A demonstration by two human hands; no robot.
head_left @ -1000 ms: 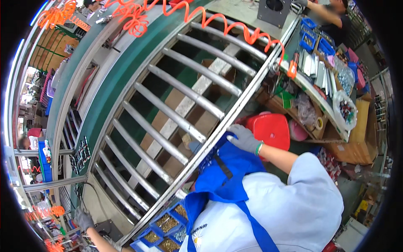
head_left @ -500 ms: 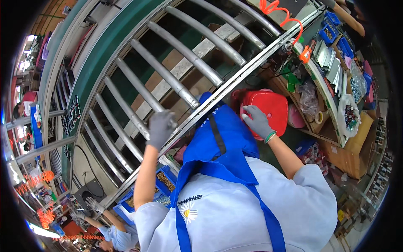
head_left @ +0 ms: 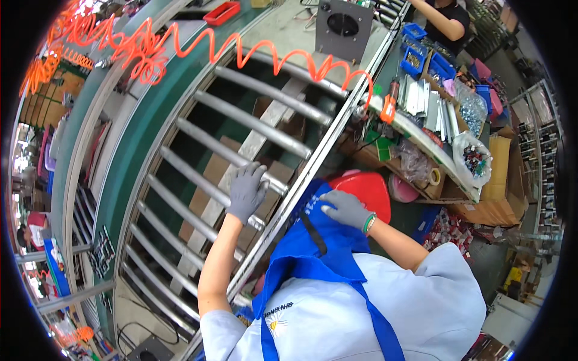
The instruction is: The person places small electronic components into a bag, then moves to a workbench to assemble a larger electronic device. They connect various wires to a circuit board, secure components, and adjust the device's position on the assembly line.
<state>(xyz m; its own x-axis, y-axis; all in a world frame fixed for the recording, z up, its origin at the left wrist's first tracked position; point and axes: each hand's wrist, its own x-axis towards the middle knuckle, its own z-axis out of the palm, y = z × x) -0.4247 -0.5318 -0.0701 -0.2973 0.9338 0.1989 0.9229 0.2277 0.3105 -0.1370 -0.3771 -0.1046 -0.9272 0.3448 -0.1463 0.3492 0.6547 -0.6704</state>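
My left hand [head_left: 247, 191], in a grey glove, is over the metal rollers [head_left: 253, 125] of the conveyor, near its front rail [head_left: 301, 176]. Its fingers are spread and slightly bent, with nothing visible in them; whether they touch a roller I cannot tell. My right hand [head_left: 348, 210], also gloved in grey, hovers over or rests against the blue apron [head_left: 313, 231] at my lap. Its fingers are loosely extended, the thumb apart, and I see nothing in it. Just beyond that hand is a red stool [head_left: 367, 191], partly hidden.
An orange coiled hose [head_left: 259, 51] stretches across the conveyor's far part, near an orange-handled tool [head_left: 390, 105]. On the right-hand bench lie metal strips [head_left: 430, 102], blue parts bins [head_left: 413, 59] and a bag of small parts [head_left: 472, 153]. Another person's arm [head_left: 442, 21] reaches in beyond.
The view has swung, bringing the whole coiled hose and a grey box with a round opening into sight. My hands have come closer together, the right one moving from beside the stool to the apron.
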